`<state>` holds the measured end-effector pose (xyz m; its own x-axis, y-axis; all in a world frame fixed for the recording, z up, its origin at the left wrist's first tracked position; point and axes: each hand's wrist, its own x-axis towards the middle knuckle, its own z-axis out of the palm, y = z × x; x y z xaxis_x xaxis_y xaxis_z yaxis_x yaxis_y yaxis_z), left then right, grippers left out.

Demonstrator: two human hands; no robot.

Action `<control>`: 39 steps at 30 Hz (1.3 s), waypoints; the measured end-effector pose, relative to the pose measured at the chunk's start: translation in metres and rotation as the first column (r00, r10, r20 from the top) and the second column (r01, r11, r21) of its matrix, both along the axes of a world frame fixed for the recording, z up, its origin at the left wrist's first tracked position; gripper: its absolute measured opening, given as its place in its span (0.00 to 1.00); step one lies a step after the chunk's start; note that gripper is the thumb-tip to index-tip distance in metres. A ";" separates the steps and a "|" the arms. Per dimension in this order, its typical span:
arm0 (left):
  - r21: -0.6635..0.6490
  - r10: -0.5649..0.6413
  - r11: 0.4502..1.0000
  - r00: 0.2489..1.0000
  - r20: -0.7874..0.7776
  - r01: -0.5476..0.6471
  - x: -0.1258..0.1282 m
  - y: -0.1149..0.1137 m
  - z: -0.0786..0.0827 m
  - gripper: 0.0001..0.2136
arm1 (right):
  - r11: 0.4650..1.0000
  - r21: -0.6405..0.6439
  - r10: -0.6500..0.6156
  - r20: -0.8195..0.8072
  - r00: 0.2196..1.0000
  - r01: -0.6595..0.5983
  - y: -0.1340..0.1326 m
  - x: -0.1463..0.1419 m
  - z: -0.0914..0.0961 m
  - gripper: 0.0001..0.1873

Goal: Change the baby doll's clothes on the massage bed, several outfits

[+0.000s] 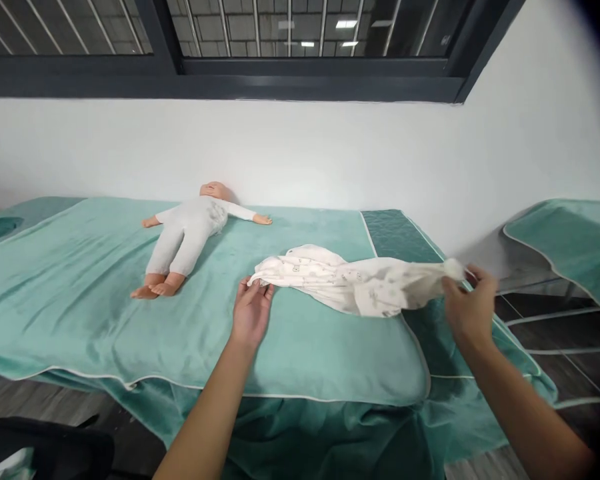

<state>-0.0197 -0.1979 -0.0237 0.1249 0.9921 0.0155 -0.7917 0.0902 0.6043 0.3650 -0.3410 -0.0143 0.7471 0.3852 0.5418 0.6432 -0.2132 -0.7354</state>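
A white baby garment [340, 277] with small printed figures is stretched sideways between my two hands, low over the green bed cover. My left hand [251, 308] pinches its left end between thumb and fingers. At the other end, my right hand [470, 300] grips a bunched part; this hand is slightly blurred. The garment's exact cut cannot be made out, since it is folded and gathered. A baby doll [190, 230] in a white suit lies on its back to the left, arms spread, feet toward me, apart from both hands.
The green cover [80, 300] spreads over the bed, with a darker green cloth [400, 233] at its right. A white wall [280, 147] and a dark window frame [230, 87] stand behind. At right is a metal frame [560, 317] with another green cloth [575, 240].
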 end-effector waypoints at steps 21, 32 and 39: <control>-0.012 -0.047 0.999 0.992 -0.117 0.046 -0.010 -0.003 0.010 0.08 | 0.186 -0.460 0.951 -0.136 0.276 -0.868 0.109 -0.204 0.075 0.32; 0.521 0.426 0.841 0.771 -0.474 -0.145 0.006 -0.054 0.108 0.15 | 0.504 0.290 0.864 -0.159 0.478 -0.814 0.098 -0.217 0.124 0.17; 0.421 0.276 0.880 0.484 -0.830 0.221 0.024 -0.008 0.045 0.10 | 0.559 0.694 0.519 0.133 0.844 -0.453 0.074 -0.109 0.188 0.29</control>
<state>0.0045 -0.2055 0.0218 0.2933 0.9010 0.3197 0.1478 -0.3732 0.9159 0.2564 -0.2672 0.1741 0.6108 0.2528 0.7504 0.4301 0.6898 -0.5824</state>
